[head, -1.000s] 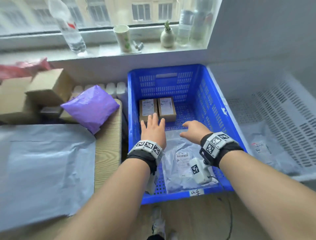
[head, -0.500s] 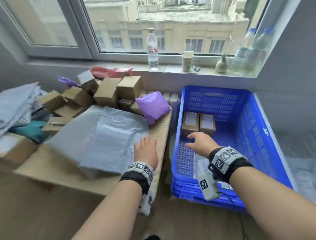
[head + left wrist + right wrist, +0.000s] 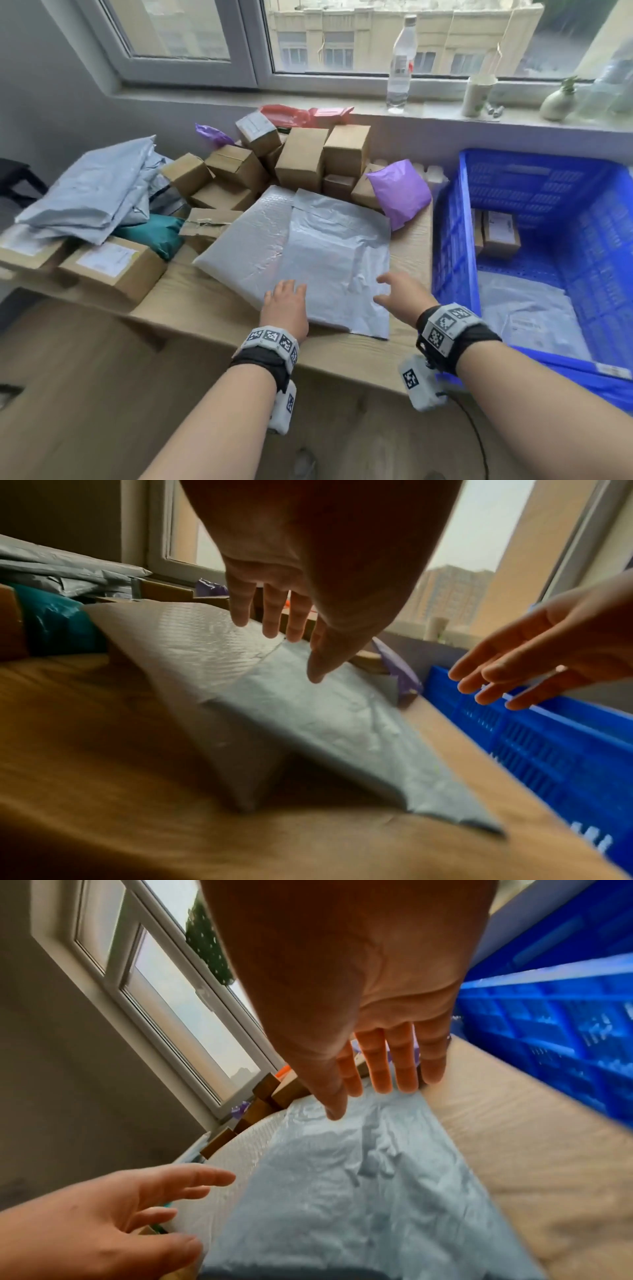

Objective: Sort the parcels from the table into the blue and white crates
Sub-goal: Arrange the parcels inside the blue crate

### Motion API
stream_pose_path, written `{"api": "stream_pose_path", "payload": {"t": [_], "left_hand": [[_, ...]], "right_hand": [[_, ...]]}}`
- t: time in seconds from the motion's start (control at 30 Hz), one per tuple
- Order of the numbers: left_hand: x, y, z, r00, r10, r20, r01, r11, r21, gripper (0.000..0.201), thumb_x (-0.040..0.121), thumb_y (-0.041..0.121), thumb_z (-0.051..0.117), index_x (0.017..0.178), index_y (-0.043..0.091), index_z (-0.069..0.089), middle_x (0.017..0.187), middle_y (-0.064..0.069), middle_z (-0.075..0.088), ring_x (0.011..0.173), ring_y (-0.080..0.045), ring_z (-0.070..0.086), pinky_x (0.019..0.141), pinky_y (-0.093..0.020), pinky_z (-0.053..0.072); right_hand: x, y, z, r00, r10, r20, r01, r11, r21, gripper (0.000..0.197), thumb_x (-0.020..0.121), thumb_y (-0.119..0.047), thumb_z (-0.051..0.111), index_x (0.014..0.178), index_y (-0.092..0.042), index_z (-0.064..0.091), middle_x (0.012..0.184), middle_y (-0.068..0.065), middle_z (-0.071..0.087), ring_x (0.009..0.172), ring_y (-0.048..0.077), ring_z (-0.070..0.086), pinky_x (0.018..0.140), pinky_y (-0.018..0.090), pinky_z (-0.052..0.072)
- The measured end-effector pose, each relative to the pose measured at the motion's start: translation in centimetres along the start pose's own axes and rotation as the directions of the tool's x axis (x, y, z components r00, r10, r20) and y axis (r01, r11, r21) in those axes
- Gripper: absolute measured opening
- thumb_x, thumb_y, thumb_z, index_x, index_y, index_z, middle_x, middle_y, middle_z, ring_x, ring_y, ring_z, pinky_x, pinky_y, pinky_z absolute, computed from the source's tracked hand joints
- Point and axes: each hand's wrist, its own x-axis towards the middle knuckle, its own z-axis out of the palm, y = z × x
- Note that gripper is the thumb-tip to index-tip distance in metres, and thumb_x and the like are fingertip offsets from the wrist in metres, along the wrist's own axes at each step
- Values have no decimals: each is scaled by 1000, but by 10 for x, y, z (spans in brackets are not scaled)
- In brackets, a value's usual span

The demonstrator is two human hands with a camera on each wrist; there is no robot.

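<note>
The blue crate (image 3: 452,240) is sitting right of the bench (image 3: 212,305), holding two cardboard boxes (image 3: 500,233) and one grey mailer bag (image 3: 527,308). You are holding your left hand (image 3: 286,308) and right hand (image 3: 400,294) over the top grey mailer (image 3: 335,257) of two stacked on the bench, fingers (image 3: 270,610) spread and relaxed, gripping nothing.
</note>
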Motion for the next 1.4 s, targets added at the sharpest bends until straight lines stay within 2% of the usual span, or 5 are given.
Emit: {"api": "stream_pose_path", "payload": {"t": [0.37, 0.47, 0.63, 1.23, 1.4], "left_hand": [[22, -81, 33, 975, 223, 21, -224, 969, 103, 66, 87, 15, 62, 146, 18, 31, 145, -9, 38, 133, -26, 38, 108, -35, 31], [27, -82, 39, 975, 224, -15, -221, 969, 113, 70, 80, 14, 69, 143, 16, 39, 121, -10, 53, 111, -28, 52, 95, -36, 42], [39, -78, 48, 924, 304, -231, -286, 952, 106, 57, 36, 1, 87, 89, 10, 69, 66, -6, 55, 56, -26, 56, 48, -30, 45], [30, -56, -57, 791, 347, -504, -433, 899, -61, 27, 71, 0, 76, 68, 10, 52, 61, -7, 53, 54, -28, 51, 52, -33, 40], [34, -36, -94, 761, 204, -616, -414, 883, -220, 12, 94, 21, 59, 95, 9, 61, 84, -8, 61, 79, -29, 58, 73, -39, 44]], "right_hand": [[-2, -46, 95, 982, 172, 78, -167, 984, -69, 62, 94, -33, 60, 148, -16, 36, 146, 11, 42, 135, 29, 43, 109, 39, 38], [2, -42, 102, 976, 187, 110, -177, 980, -96, 64, 94, -35, 60, 149, -16, 32, 147, 12, 42, 135, 29, 42, 108, 38, 38], [14, -34, 106, 971, 181, 154, -168, 981, -96, 61, 94, -34, 62, 145, -15, 36, 144, 11, 47, 132, 29, 45, 106, 37, 39], [0, -60, 55, 968, 67, -242, -69, 998, 1, 27, 88, -21, 64, 110, -15, 51, 113, 6, 51, 100, 29, 55, 73, 33, 38], [-7, -66, 15, 913, 8, -409, 19, 998, 61, 18, 88, -15, 57, 106, -15, 59, 109, 9, 59, 99, 33, 58, 76, 38, 44]]}}
